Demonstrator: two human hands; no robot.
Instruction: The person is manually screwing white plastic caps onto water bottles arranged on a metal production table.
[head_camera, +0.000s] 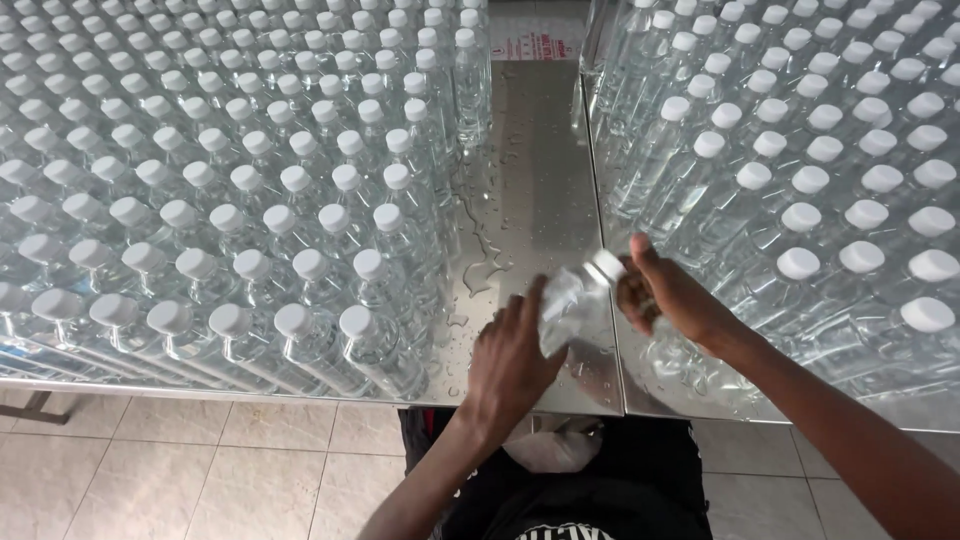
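Clear plastic water bottle with a white screw cap (578, 300), tilted and held low over the wet stainless-steel bench (530, 190), in the bare strip between two packed fields of like bottles. Left hand (510, 360) wrapped about the lower body of the bottle, fingers pressed onto the crumpled-looking wall. Right hand (670, 295) at the neck end, thumb and fingers closed near the cap; whether pinching the cap itself or the shoulder just under it cannot be told through the blur. Left block of upright white-capped clear bottles (230, 190) standing in tight rows, right block of the same bottles (820, 170) likewise, both just beside the hands but not touched by them. Water drops and a small puddle (482, 268) on the bare metal ahead of the hands. Pale tiled floor (180, 470) below the bench edge.

Step in hand, by judgement: handling of a single bottle drawn apart from the rows, with attention on the cap end, perhaps a check or tightening. Next move, by judgement: firm hold on the soft body without squeezing water out, bottle brought upright, and a free slot at the near edge of one block found without knocking neighbours on the slick surface.
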